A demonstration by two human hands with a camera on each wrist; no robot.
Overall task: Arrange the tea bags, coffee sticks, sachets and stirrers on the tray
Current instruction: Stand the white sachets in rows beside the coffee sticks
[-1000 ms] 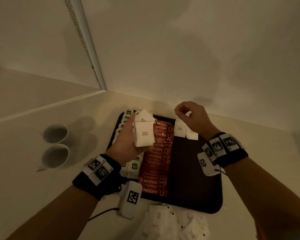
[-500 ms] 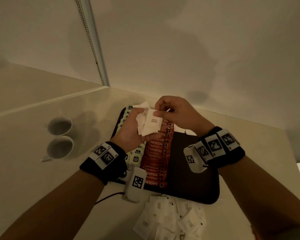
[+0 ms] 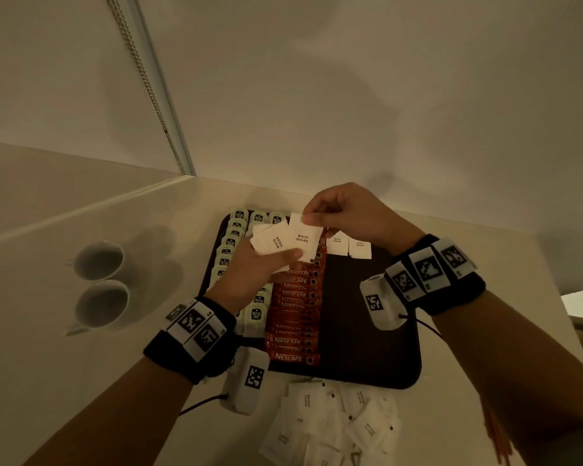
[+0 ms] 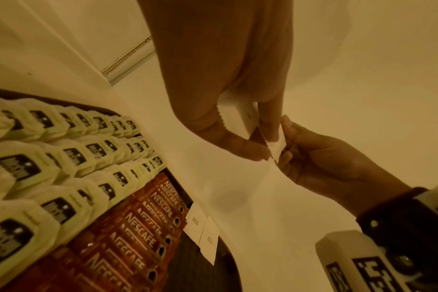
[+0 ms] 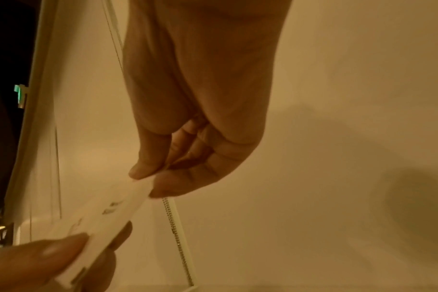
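Note:
A dark tray (image 3: 367,331) holds rows of pale green tea bags (image 3: 231,243) on the left and a column of red Nescafe coffee sticks (image 3: 293,317) in the middle. Two white sugar sachets (image 3: 349,245) lie at its far right part. My left hand (image 3: 260,264) holds a small stack of white sugar sachets (image 3: 270,242) above the tray. My right hand (image 3: 337,213) pinches the top edge of the front sachet (image 3: 302,237) of that stack, seen edge-on in the right wrist view (image 5: 118,205). No stirrers are clearly seen.
Several loose white sachets (image 3: 334,422) lie in a heap on the counter in front of the tray. Two white cups (image 3: 98,284) stand to the left. The wall rises right behind the tray, and a blind's bead chain (image 3: 142,72) hangs at the back left.
My right hand came from the sachets at the tray's far right over to the stack in my left hand and took the front sachet by its top edge.

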